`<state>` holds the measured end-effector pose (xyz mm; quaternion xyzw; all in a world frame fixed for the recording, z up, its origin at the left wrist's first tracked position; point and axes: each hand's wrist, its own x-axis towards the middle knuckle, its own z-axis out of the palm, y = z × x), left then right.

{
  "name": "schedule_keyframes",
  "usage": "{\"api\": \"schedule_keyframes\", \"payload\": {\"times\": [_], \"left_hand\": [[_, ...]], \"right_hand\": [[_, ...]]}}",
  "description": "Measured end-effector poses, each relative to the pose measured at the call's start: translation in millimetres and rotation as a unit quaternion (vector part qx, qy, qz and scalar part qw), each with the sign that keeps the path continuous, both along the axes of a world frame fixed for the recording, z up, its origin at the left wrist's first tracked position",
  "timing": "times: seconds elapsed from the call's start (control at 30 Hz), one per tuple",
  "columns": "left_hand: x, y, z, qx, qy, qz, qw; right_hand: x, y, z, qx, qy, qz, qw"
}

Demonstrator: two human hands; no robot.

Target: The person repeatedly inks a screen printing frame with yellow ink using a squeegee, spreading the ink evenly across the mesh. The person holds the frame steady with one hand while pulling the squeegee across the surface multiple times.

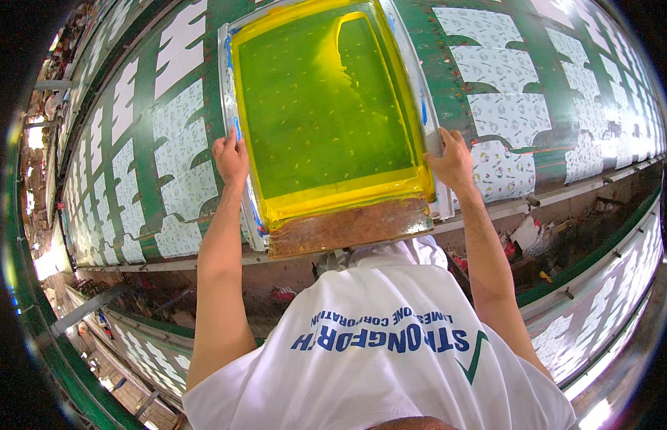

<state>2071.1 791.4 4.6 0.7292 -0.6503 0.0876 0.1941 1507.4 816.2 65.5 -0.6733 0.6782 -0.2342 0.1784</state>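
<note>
A large screen-printing frame (326, 107) lies in front of me over the green table. Its mesh is green-tinted with small yellow marks, and yellow ink borders it. Thicker yellow ink streaks the far right part. My left hand (232, 159) is closed on the frame's left rail, and my right hand (452, 161) grips the right rail a little nearer to me. Across the near end runs a brown wooden board (351, 226), smeared with yellow along its upper edge. Undersides of the fingers are hidden.
The long green printing table (427, 72) carries rows of cut white fabric pieces, plain and printed, on the left (183, 136) and right (509, 115). A metal rail (563, 190) edges it. Behind me are a littered aisle (534, 236) and another table with white pieces (599, 308).
</note>
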Motion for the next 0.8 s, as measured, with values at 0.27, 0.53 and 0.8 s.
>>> {"api": "schedule_keyframes", "payload": {"times": [0.27,0.53,0.8], "left_hand": [[-7.4,-1.3,-1.9,-0.035,-0.005,0.017,0.999],[-6.5,-1.0,8.3,0.000,0.020,0.002,1.000],[-7.9,-2.5,0.2,-0.010,0.013,0.005,1.000]], "right_hand": [[19.8,8.3,25.5,-0.078,0.036,-0.011,0.996],[97.0,94.3,60.4,0.057,-0.030,0.318,0.946],[151.9,120.8,64.1,0.111,0.154,0.417,0.889]]}}
